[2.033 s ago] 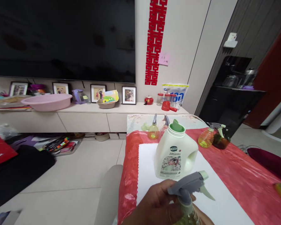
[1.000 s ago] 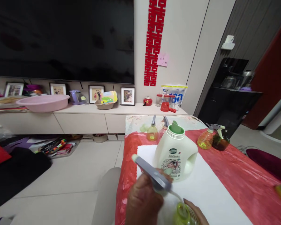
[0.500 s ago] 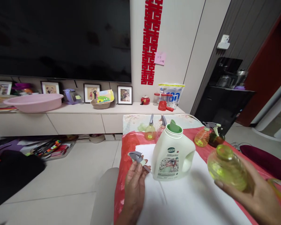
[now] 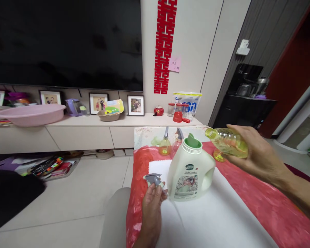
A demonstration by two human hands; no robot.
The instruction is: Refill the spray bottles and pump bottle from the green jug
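Your left hand [image 4: 153, 203] grips grey trigger sprayer head [image 4: 153, 178]; your right hand [image 4: 257, 148] grips uncapped yellow bottle [image 4: 226, 141], tilted near-horizontal, neck pointing toward upright SilkGarden jug [image 4: 187, 172].

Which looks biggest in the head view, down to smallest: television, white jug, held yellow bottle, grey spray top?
1. Television
2. White jug
3. Yellow bottle in right hand
4. Grey spray top in left hand
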